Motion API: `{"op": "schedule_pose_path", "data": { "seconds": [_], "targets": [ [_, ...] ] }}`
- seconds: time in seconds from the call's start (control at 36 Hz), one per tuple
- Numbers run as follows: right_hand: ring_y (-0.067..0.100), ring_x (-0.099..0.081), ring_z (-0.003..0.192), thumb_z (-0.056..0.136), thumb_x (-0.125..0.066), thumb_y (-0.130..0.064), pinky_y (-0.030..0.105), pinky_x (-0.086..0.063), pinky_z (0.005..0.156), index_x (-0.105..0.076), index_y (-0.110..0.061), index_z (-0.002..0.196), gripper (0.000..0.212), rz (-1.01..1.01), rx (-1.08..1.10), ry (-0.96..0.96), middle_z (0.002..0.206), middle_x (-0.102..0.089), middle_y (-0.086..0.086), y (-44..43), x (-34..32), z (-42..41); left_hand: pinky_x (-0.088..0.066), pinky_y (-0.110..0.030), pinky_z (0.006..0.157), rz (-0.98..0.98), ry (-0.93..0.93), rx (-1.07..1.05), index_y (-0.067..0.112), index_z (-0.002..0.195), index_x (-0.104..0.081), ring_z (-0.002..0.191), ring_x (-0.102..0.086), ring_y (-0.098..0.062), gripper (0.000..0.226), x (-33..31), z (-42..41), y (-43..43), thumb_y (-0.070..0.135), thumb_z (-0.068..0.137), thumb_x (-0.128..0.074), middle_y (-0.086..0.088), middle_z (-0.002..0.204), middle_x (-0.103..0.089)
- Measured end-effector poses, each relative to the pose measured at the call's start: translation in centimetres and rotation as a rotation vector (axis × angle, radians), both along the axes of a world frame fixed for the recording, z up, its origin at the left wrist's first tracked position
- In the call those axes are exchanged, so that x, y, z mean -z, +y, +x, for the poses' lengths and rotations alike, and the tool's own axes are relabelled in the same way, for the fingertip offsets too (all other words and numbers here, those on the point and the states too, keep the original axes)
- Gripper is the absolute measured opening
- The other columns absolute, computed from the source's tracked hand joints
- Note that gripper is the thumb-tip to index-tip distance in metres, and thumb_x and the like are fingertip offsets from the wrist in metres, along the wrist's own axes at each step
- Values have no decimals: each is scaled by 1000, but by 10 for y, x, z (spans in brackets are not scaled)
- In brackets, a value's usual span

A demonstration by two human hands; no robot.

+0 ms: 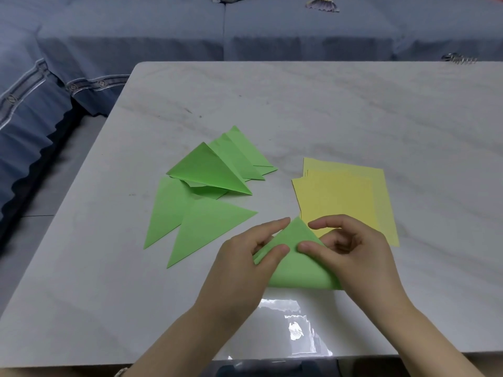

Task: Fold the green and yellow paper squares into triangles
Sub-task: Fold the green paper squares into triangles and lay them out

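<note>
A green paper (295,270), doubled over into a triangle with its tip pointing away from me, lies near the table's front edge. My left hand (245,265) pinches its left side between thumb and fingers. My right hand (351,254) pinches the right side, thumb on top beside the left thumb. Several folded green triangles (206,202) lie in a loose pile to the left and behind. A stack of flat yellow paper squares (345,197) rests to the right, its near corner partly under my right hand.
The grey marbled table (326,110) stretches far behind the papers. A blue sofa (136,36) runs along the back and left. A small metallic object (458,59) sits at the table's far right corner. Glare shines on the front edge.
</note>
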State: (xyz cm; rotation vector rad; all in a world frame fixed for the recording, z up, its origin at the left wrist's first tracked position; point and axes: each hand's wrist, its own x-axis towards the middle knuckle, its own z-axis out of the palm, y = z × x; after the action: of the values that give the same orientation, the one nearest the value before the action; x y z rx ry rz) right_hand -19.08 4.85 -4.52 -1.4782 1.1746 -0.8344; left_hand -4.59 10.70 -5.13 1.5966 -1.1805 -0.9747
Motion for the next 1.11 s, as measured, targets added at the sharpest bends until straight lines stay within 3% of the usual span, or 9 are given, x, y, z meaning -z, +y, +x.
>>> {"op": "schedule_pose_path", "data": {
  "seconds": [0.11,0.19,0.33,0.42,0.53,0.75,0.86,0.97,1.11],
  "targets": [
    [6,-55,54,66,-79,-15,11,-41,55,-65,-32,77,24,-36,-26,37,59,-65,-1,0,3,-1,-43,-5,72,39,34,-62,52,91,-62,79,-57,6,37,6,0,-3,16,84,-67,23,73,-59],
    [-1,-60,76,61,-83,-41,7,-43,69,-62,-44,87,33,-102,-100,130,84,-67,-21,0,5,-3,-46,-15,76,46,50,-101,49,94,-61,76,-57,-4,37,9,2,-6,14,84,-66,15,74,-56],
    [-10,-50,106,57,-58,-74,6,-37,85,-59,-43,115,65,-342,-289,371,119,-52,-29,0,10,-8,-38,-8,69,31,87,-113,50,97,-59,62,-47,3,41,6,4,-7,11,85,-64,11,69,-48],
    [-9,-48,108,62,-57,-70,9,-38,88,-47,-42,124,69,-415,-348,416,133,-41,-30,1,13,-10,-38,-5,69,30,80,-112,49,96,-60,64,-48,6,40,4,4,-7,11,85,-65,18,68,-49],
    [-2,-50,109,67,-53,-72,14,-37,90,-58,-35,118,63,-476,-337,398,134,-45,-22,2,18,-11,-37,-1,69,20,76,-100,48,96,-60,67,-51,12,39,3,4,-6,11,85,-64,24,69,-51],
    [0,-50,109,72,-45,-75,17,-37,93,-62,-32,115,63,-505,-334,399,133,-47,-19,-1,20,-12,-35,2,74,-14,87,-80,51,95,-58,88,-53,19,41,-3,2,-5,11,87,-61,28,86,-59],
    [-6,-51,106,66,-54,-73,8,-38,86,-63,-47,106,49,-334,-311,314,129,-45,-29,0,11,-9,-36,2,73,-22,84,-94,51,93,-58,81,-54,18,41,-4,2,-4,11,87,-61,31,86,-58],
    [-6,-59,85,75,-71,-35,6,-41,71,-67,-43,84,12,-204,-140,183,93,-64,-28,-3,3,-5,-36,2,75,-28,48,-79,53,92,-58,91,-53,20,41,-5,1,-3,13,87,-62,34,97,-59],
    [0,-53,51,73,-75,-14,8,-39,50,-69,-21,68,10,-2,0,73,55,-64,-9,-8,0,-4,-35,3,75,-58,12,-84,53,92,-59,90,-53,20,40,-7,1,-1,13,87,-62,34,90,-61]
  ]
}}
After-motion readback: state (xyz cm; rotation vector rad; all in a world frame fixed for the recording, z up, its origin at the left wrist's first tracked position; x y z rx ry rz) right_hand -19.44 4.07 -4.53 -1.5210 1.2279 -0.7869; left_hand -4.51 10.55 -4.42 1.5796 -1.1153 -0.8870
